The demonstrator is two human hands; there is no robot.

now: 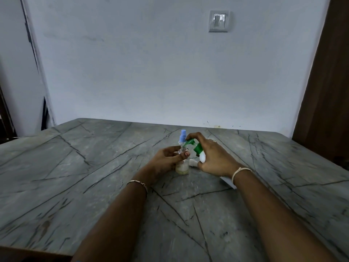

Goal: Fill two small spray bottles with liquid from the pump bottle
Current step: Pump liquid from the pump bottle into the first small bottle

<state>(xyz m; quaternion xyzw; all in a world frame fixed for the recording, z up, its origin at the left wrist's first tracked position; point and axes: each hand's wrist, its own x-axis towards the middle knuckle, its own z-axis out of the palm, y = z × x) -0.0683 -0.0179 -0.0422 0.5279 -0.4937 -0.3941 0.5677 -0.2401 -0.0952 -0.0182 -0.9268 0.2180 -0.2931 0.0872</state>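
An open spray bottle (pixel 182 166), clear and uncapped, stands on the grey veined table (pixel 94 186) near its far edge, with a shallow layer of yellowish liquid at its bottom. The left hand (pixel 167 160) grips this bottle around its upper body, fingers curled behind it and the thumb pressed across the front just below the threaded neck.

Just to the right of the open spray bottle, the right hand (pixel 214 157) is wrapped around the pump bottle (pixel 202 157), a white bottle tilted so that its top leans toward the open spray bottle. Its green pump head (pixel 190 142) reaches over the open neck, the nozzle tip right above it, and the right index finger lies on top of the pump head. The bottle's white base shows under the right wrist.

Directly behind the open spray bottle stands a blue-capped spray bottle (pixel 182 137), upright and touched by neither hand. A small white piece (pixel 193 163) lies on the table just right of the open spray bottle's base; what it is cannot be told. High on the wall beyond the open spray bottle sits a wall switch (pixel 219 20).
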